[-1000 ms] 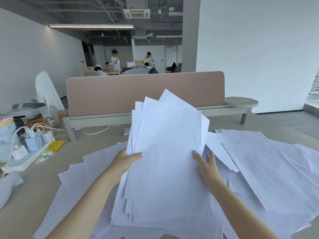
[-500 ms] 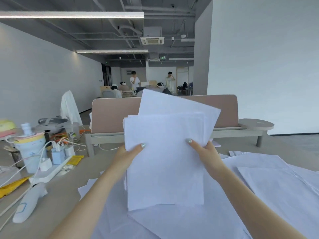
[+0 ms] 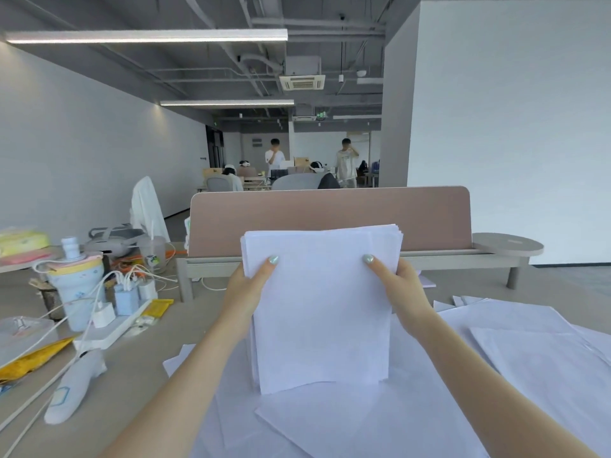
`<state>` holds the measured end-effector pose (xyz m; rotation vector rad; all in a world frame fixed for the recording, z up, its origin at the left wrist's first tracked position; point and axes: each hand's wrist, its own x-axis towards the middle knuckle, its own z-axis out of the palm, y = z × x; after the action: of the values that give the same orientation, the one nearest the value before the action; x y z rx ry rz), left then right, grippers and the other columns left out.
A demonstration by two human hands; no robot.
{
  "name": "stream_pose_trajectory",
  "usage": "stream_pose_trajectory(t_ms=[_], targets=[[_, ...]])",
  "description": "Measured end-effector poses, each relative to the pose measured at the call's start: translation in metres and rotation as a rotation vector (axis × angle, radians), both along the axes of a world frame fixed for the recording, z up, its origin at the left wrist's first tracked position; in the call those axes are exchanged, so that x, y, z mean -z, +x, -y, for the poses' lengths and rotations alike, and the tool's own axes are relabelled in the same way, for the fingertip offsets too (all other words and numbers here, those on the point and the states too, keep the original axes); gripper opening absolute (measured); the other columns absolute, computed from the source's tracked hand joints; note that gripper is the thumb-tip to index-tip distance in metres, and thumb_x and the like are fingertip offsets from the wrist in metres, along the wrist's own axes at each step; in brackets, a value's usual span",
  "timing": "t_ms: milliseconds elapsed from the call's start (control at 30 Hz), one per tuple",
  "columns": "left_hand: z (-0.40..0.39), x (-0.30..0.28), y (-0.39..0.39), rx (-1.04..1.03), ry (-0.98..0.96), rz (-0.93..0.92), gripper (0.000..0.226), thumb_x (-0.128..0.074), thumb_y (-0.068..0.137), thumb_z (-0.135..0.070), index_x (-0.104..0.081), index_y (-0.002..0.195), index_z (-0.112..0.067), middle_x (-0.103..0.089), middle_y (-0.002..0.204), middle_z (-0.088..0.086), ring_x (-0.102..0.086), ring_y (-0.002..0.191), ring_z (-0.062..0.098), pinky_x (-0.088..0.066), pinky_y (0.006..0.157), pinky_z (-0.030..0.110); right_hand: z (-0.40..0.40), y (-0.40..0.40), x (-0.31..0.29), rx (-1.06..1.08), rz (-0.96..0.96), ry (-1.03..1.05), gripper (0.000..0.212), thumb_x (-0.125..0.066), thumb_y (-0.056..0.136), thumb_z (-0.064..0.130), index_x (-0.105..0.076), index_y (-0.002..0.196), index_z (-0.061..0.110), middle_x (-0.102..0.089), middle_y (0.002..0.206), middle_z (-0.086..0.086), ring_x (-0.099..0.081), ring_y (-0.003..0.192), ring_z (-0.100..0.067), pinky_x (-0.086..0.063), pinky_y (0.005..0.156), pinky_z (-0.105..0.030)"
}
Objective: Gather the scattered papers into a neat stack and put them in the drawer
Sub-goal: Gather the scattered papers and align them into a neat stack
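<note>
A stack of white papers (image 3: 322,312) stands upright on its bottom edge, resting on loose sheets on the desk. My left hand (image 3: 246,292) grips its left side, thumb on the front. My right hand (image 3: 401,292) grips its right side the same way. The sheets' edges line up closely, with a slight fan at the top right corner. More loose white papers (image 3: 529,352) lie spread over the desk in front and to the right. No drawer is in view.
A pink desk divider (image 3: 330,219) stands behind the stack. At left sit a power strip (image 3: 109,332) with chargers and cables, a pastel bottle (image 3: 77,285), a white handheld device (image 3: 74,388) and a yellow packet (image 3: 33,358). Several people are far behind.
The fanned, uneven bundle has been squared into a tidy upright stack, and my hands have shifted up its sides. The camera has tilted upward.
</note>
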<state>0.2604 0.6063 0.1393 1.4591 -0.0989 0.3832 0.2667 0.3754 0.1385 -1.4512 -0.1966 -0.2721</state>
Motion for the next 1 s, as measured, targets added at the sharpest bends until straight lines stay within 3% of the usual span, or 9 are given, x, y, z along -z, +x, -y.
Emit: stream_pose_trajectory(t_ms=[67, 133, 233, 333, 533, 700, 867, 933, 1000], targets=[[-0.004, 0.011, 0.000, 0.026, -0.012, -0.005, 0.022, -0.064, 0.082, -0.045, -0.064, 0.101, -0.034, -0.069, 0.107, -0.010, -0.066, 0.100, 0.012, -0.051, 0.086, 0.033, 0.001, 0.000, 0.013, -0.029, -0.062, -0.005, 0.025, -0.066, 0.084, 0.038, -0.067, 0.101, 0.020, -0.074, 0.102, 0.002, -0.071, 0.092, -0.016, -0.055, 0.080, -0.033], [-0.003, 0.024, -0.003, 0.063, -0.025, -0.065, 0.039, -0.065, 0.073, -0.055, -0.062, 0.106, -0.036, -0.068, 0.112, -0.011, -0.064, 0.104, 0.011, -0.049, 0.084, 0.030, 0.000, -0.002, 0.026, -0.078, -0.132, -0.014, 0.025, -0.066, 0.083, 0.040, -0.067, 0.101, 0.023, -0.074, 0.104, 0.004, -0.071, 0.093, -0.014, -0.054, 0.078, -0.031], [0.004, 0.038, -0.010, 0.089, -0.029, -0.141, 0.015, -0.062, 0.084, -0.045, -0.061, 0.097, -0.038, -0.067, 0.102, -0.015, -0.063, 0.091, 0.002, -0.048, 0.071, 0.023, -0.005, -0.007, 0.035, -0.081, -0.177, -0.010, 0.025, -0.067, 0.083, 0.038, -0.069, 0.098, 0.019, -0.075, 0.102, 0.002, -0.072, 0.092, -0.016, -0.054, 0.077, -0.031], [0.006, 0.034, -0.016, 0.075, -0.044, -0.130, 0.009, -0.058, 0.088, -0.040, -0.060, 0.096, -0.037, -0.067, 0.092, -0.019, -0.063, 0.085, -0.001, -0.048, 0.064, 0.020, -0.006, -0.009, 0.031, -0.053, -0.138, 0.029, 0.025, -0.066, 0.084, 0.037, -0.071, 0.096, 0.016, -0.075, 0.103, -0.001, -0.071, 0.093, -0.017, -0.054, 0.080, -0.032], [-0.003, 0.059, -0.023, 0.098, 0.063, -0.205, 0.014, -0.061, 0.086, -0.042, -0.058, 0.099, -0.039, -0.065, 0.106, -0.016, -0.062, 0.097, 0.003, -0.047, 0.084, 0.027, -0.006, -0.009, 0.058, -0.093, -0.211, -0.038, 0.031, -0.068, 0.080, 0.041, -0.068, 0.103, 0.021, -0.072, 0.110, 0.003, -0.069, 0.101, -0.017, -0.052, 0.089, -0.035], [0.000, 0.071, -0.034, 0.048, 0.157, -0.242, 0.008, -0.057, 0.092, -0.030, -0.058, 0.099, -0.030, -0.063, 0.092, -0.016, -0.060, 0.083, 0.002, -0.046, 0.067, 0.015, -0.017, -0.002, 0.069, -0.148, -0.381, -0.123, 0.038, -0.072, 0.078, 0.034, -0.068, 0.110, 0.012, -0.072, 0.110, -0.004, -0.067, 0.103, -0.025, -0.050, 0.096, -0.044], [-0.059, 0.067, -0.041, -0.164, 0.204, -0.338, 0.006, -0.064, 0.084, -0.026, -0.060, 0.089, -0.025, -0.062, 0.087, -0.002, -0.057, 0.083, 0.018, -0.043, 0.067, 0.025, -0.066, 0.001, 0.068, -0.235, -0.377, -0.182, 0.037, -0.067, 0.081, 0.017, -0.063, 0.116, 0.003, -0.067, 0.115, -0.019, -0.064, 0.089, -0.029, -0.051, 0.086, -0.042], [-0.098, 0.080, -0.053, -0.220, 0.287, -0.441, 0.005, -0.064, 0.084, -0.022, -0.060, 0.083, -0.024, -0.059, 0.078, -0.001, -0.054, 0.070, 0.015, -0.042, 0.056, 0.020, -0.097, -0.006, 0.083, -0.304, -0.343, -0.312, 0.046, -0.070, 0.073, 0.019, -0.062, 0.115, 0.005, -0.067, 0.114, -0.021, -0.063, 0.086, -0.026, -0.049, 0.080, -0.036], [-0.134, 0.098, -0.072, -0.303, 0.441, -0.528, 0.008, -0.061, 0.086, -0.016, -0.055, 0.083, -0.018, -0.050, 0.070, -0.004, -0.048, 0.063, 0.014, -0.036, 0.049, 0.023, -0.129, -0.016, 0.101, -0.335, -0.329, -0.439, 0.046, -0.069, 0.076, 0.016, -0.056, 0.119, 0.006, -0.067, 0.107, -0.016, -0.062, 0.077, -0.020, -0.049, 0.067, -0.025]])
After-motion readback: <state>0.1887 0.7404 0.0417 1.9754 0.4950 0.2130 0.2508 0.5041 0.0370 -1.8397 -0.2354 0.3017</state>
